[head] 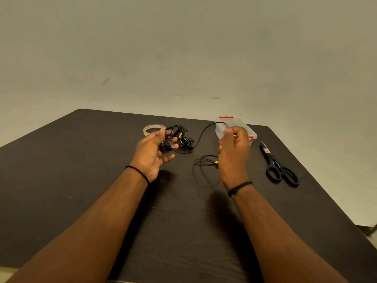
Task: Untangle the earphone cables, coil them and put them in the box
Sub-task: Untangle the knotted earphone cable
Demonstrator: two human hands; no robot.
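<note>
We are early on: our left hand (pixel 158 149) grips the knotted black earphone cables (pixel 180 137), our right hand (pixel 234 148) pinches one freed strand, and the clear red-latched plastic box (pixel 242 124) holds nothing yet, we judge.

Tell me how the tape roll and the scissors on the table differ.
The pale translucent tape roll is a flat ring; the black-handled scissors are long, closed and dark. The roll lies at the far edge beyond the left hand; the scissors lie right of the right hand. Both rest untouched on the dark table.

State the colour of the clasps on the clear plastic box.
Red clasps on the box, seen in the head view.
</note>
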